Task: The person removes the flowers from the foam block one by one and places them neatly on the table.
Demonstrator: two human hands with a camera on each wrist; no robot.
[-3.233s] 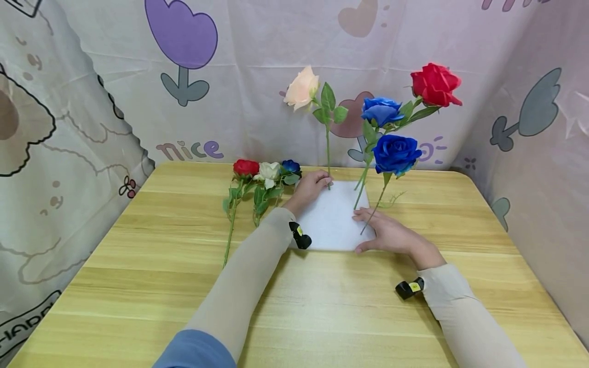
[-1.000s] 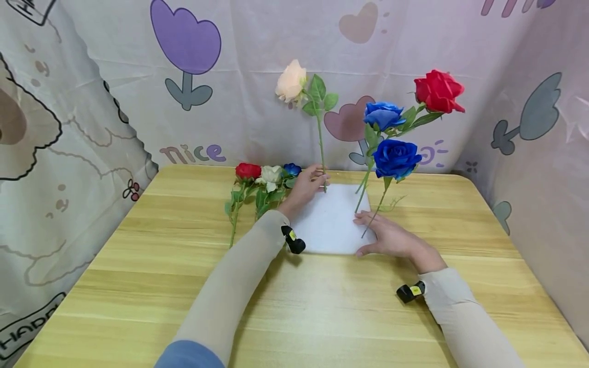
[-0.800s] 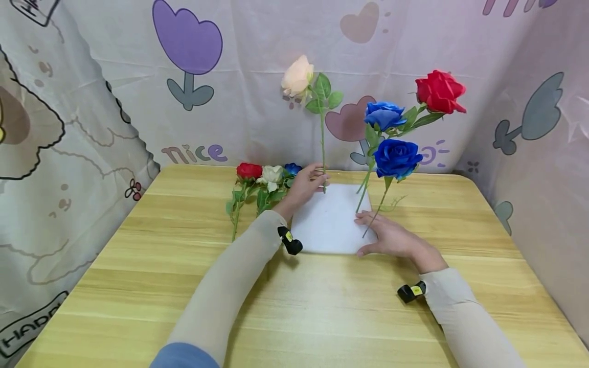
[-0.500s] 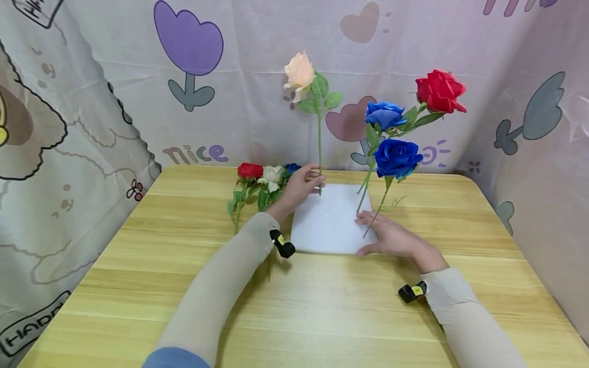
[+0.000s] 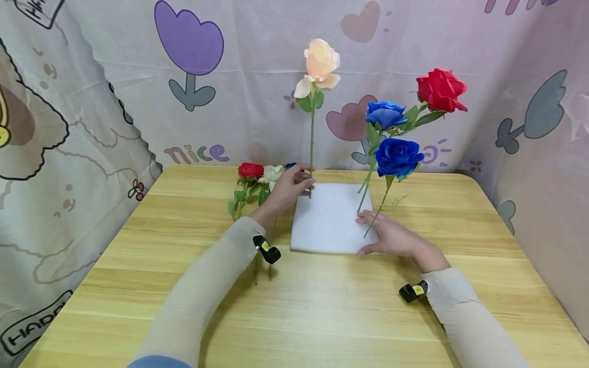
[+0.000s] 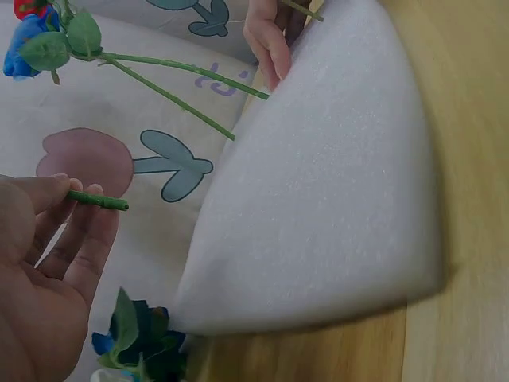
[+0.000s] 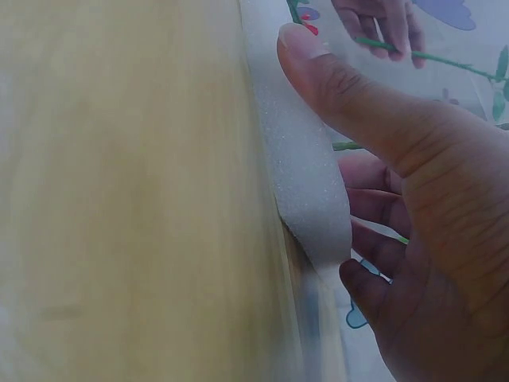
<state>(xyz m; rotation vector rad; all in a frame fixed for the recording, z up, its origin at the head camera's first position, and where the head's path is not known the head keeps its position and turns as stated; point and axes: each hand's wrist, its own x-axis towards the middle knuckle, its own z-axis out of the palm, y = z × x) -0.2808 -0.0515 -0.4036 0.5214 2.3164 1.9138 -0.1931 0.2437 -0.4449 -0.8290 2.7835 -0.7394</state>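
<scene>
My left hand (image 5: 289, 190) pinches the lower stem of a peach rose (image 5: 321, 64), which stands nearly upright above the far left corner of a white foam block (image 5: 329, 220). In the left wrist view, the cut end of that green stem (image 6: 99, 200) points free of the foam. My right hand (image 5: 391, 235) grips the block's near right corner, thumb (image 7: 342, 87) along the front edge and fingers around the side. Two blue roses (image 5: 398, 157) and a red rose (image 5: 442, 91) lean up to the right, their stems standing in the block's right side.
Left of the block, a red rose (image 5: 250, 170), a white rose (image 5: 271, 175) and a mostly hidden blue rose (image 5: 290, 165) lie on the wooden table (image 5: 322, 306). A printed cloth (image 5: 257, 117) hangs behind the table.
My left hand has moved left and slightly toward me with the peach rose. The rose has turned more upright, its bloom now higher. My right hand stays on the foam block.
</scene>
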